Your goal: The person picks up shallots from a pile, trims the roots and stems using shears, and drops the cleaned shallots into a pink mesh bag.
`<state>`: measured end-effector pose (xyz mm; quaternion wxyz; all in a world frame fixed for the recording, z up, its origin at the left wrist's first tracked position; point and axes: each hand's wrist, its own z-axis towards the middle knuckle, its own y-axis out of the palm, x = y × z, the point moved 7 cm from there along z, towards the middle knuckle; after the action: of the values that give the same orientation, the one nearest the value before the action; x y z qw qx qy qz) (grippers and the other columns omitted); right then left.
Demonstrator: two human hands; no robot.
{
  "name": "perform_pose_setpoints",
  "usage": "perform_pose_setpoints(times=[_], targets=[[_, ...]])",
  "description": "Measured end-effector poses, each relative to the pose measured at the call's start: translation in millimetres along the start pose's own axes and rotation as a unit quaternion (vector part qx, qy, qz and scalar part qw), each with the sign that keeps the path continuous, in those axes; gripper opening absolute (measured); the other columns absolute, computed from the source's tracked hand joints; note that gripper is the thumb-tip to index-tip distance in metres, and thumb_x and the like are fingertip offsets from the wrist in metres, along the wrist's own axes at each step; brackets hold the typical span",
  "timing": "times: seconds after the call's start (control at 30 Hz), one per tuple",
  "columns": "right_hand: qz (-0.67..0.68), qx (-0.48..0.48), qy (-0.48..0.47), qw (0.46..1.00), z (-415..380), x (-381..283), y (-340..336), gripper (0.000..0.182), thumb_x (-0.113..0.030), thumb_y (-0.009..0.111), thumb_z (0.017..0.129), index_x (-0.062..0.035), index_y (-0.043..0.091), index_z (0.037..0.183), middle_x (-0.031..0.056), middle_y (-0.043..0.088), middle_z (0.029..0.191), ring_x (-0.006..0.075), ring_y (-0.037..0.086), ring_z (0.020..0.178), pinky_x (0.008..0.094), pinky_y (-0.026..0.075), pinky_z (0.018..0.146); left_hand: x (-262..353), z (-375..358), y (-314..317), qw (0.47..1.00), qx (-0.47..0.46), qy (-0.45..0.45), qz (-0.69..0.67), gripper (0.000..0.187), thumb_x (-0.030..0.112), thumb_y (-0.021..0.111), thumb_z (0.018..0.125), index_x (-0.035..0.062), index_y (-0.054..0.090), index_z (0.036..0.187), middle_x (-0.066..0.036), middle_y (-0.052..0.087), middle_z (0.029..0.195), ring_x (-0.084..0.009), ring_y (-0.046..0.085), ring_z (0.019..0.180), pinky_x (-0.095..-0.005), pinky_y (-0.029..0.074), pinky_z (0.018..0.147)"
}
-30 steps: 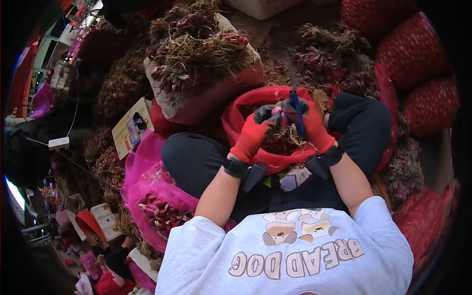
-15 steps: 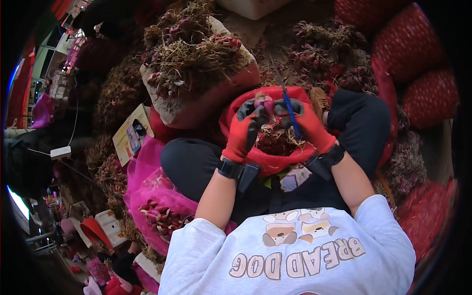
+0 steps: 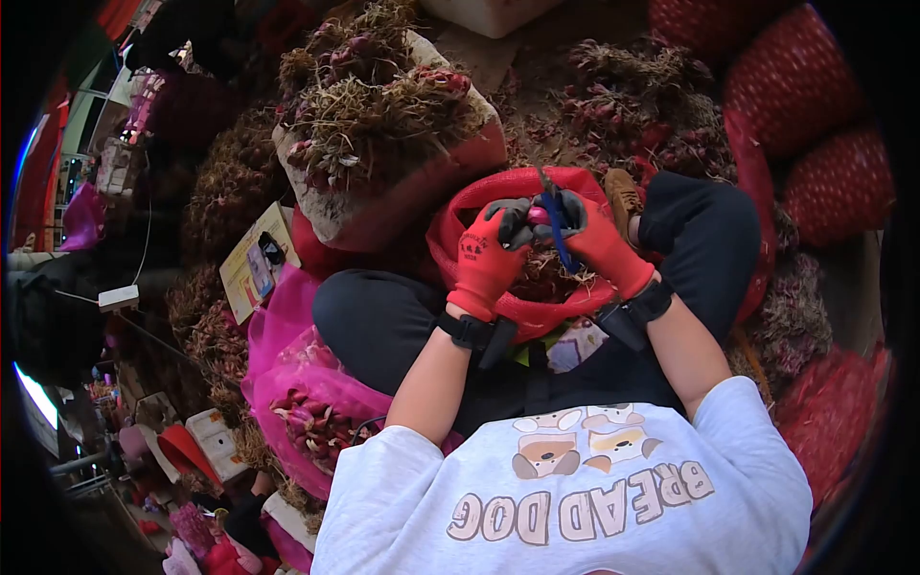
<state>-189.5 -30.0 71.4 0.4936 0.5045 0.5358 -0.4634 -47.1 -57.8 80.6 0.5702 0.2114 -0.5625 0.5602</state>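
Observation:
Both hands wear red gloves with dark fingertips. My left hand (image 3: 487,259) has its fingers closed round a purple-red onion (image 3: 540,215), which shows between the two hands. My right hand (image 3: 599,240) grips a blue-handled cutting tool (image 3: 555,216), its pointed dark blade upward beside the onion. Below both hands, a red sack (image 3: 460,196) with a rolled rim lies open, with dry skins and stalks (image 3: 546,278) inside.
A foam box (image 3: 359,216) heaped with dried onion bunches stands at upper left. More bunches (image 3: 652,105) lie upper right, near full red net sacks (image 3: 795,81). A pink mesh bag (image 3: 273,350) of bulbs sits left of my knee, near a cardboard sheet (image 3: 251,264).
My left hand has turned and moved right, bringing the onion closer to my right hand. The tool's blade has swung and now points up beside the onion.

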Motion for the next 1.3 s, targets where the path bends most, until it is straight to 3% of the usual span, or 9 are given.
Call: perform_pose_setpoints(times=[0.23,0.33,0.53,0.63,0.77,0.93,1.03,1.13,1.3], targets=[[-0.251,0.033,-0.115,0.961,-2.3,1.3,-3.3,0.028,-0.006,0.066,0.075,-0.0004,0.056,0.1,0.0139,0.062,0.091,0.0268,0.062,0.086,0.034,0.047,0.076,0.7,-0.3,1.0,0.99,-0.058,-0.053,0.115,0.022,0.007,0.069,0.071,0.0075,0.067,0.093,-0.008,0.064,0.094,-0.0278,0.063,0.085,-0.034,0.05,0.075],[-0.179,-0.007,-0.062,0.982,-1.3,0.3,-0.5,0.029,-0.007,0.067,0.075,-0.0002,0.056,0.101,0.0155,0.062,0.091,0.0319,0.061,0.087,0.0352,0.047,0.075,1.9,-5.6,0.9,0.99,-0.05,-0.062,0.114,0.018,0.01,0.069,0.072,0.0071,0.067,0.09,-0.009,0.064,0.093,-0.0287,0.062,0.082,-0.0348,0.05,0.073],[-0.105,-0.008,-0.028,0.994,-1.0,5.6,0.9,0.023,-0.006,0.069,0.081,-0.0018,0.057,0.101,0.0026,0.061,0.093,0.0071,0.055,0.085,0.0265,0.047,0.075,-15.2,-4.9,5.1,0.989,0.014,-0.058,0.135,0.014,0.011,0.068,0.076,0.0057,0.067,0.089,-0.007,0.065,0.088,-0.0221,0.063,0.075,-0.0312,0.049,0.068],[-0.016,0.011,-0.045,0.999,-0.9,-0.5,1.1,0.024,-0.011,0.07,0.08,-0.0022,0.057,0.099,0.0045,0.062,0.087,0.0089,0.056,0.078,0.0281,0.047,0.07,-79.4,-19.4,16.7,0.925,-0.023,-0.302,-0.23,0.012,0.009,0.065,0.082,0.0022,0.067,0.092,-0.002,0.065,0.088,-0.0129,0.061,0.073,-0.026,0.049,0.065],[-0.036,-0.005,-0.02,0.999,1.3,-3.3,-0.1,0.024,-0.004,0.069,0.08,-0.0016,0.057,0.101,0.0041,0.062,0.096,0.0084,0.057,0.087,0.0272,0.048,0.076,-37.6,-5.0,-0.9,0.928,-0.005,-0.241,-0.284,0.02,0.009,0.068,0.08,0.001,0.067,0.098,-0.004,0.065,0.102,-0.0105,0.06,0.086,-0.0266,0.048,0.074],[-0.229,0.01,-0.145,0.962,-1.6,-13.3,0.2,0.029,-0.007,0.072,0.072,-0.0029,0.056,0.096,0.0106,0.061,0.089,0.0247,0.063,0.081,0.0335,0.049,0.071,-2.8,-3.2,0.8,0.973,-0.094,-0.048,0.203,0.027,0.01,0.072,0.065,0.0056,0.064,0.09,-0.012,0.061,0.094,-0.0319,0.06,0.088,-0.0402,0.049,0.075],[-0.314,0.009,-0.195,0.929,-3.9,-21.0,3.2,0.031,-0.006,0.072,0.069,-0.0026,0.055,0.095,0.014,0.059,0.089,0.032,0.061,0.083,0.0359,0.048,0.071,1.3,0.4,4.7,0.967,-0.079,-0.049,0.238,0.025,0.013,0.072,0.066,0.0059,0.064,0.089,-0.012,0.061,0.097,-0.0314,0.061,0.089,-0.0406,0.049,0.076],[-0.291,0.017,-0.211,0.933,-6.8,-33.2,5.2,0.024,-0.002,0.068,0.075,-0.0006,0.058,0.097,0.0103,0.058,0.084,0.0217,0.059,0.075,0.0326,0.047,0.069,-21.3,-6.8,3.9,0.97,-0.005,-0.078,0.229,0.018,0.013,0.072,0.071,0.0042,0.065,0.086,-0.011,0.064,0.091,-0.0263,0.063,0.081,-0.0367,0.05,0.071],[-0.084,0.028,-0.093,0.992,-3.3,-15.2,1.6,0.027,-0.006,0.069,0.078,-0.0017,0.058,0.102,0.0055,0.062,0.091,0.0168,0.06,0.077,0.0309,0.049,0.069,-43.9,-9.6,4.3,0.926,-0.025,-0.266,-0.265,0.013,0.012,0.068,0.079,0.0006,0.066,0.085,-0.002,0.064,0.076,-0.0085,0.056,0.067,-0.0242,0.044,0.062]])
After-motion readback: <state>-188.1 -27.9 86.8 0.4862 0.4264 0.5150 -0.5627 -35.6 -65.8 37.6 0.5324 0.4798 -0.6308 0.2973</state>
